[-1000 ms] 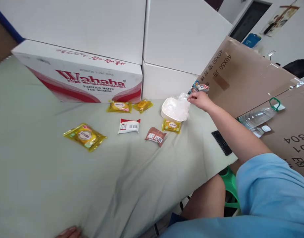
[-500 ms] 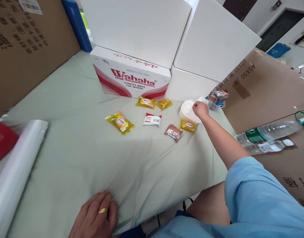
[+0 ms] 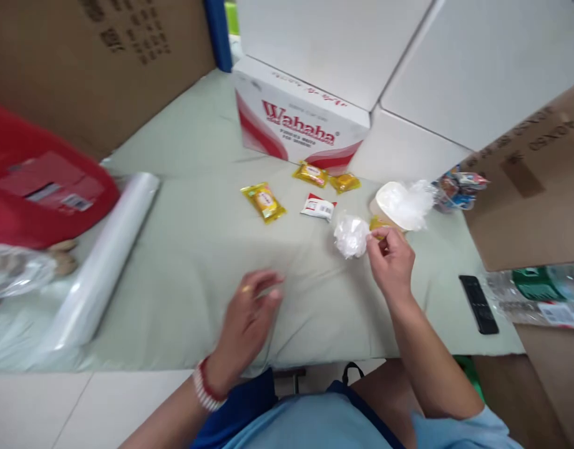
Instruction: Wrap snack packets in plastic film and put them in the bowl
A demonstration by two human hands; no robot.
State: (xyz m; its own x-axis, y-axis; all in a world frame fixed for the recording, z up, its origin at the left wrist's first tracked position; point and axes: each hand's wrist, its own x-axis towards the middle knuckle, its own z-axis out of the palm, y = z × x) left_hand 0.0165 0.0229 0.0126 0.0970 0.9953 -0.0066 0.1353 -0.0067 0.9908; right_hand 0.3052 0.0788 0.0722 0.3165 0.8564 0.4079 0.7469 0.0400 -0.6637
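right fingers (image 3: 375, 257) pinching plastic (image 3: 351, 236) (crumpled), left fingers (image 3: 261, 278) parted

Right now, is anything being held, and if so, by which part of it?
The right hand pinches the crumpled clear plastic film by its edge nearest that hand; the left hand holds nothing.
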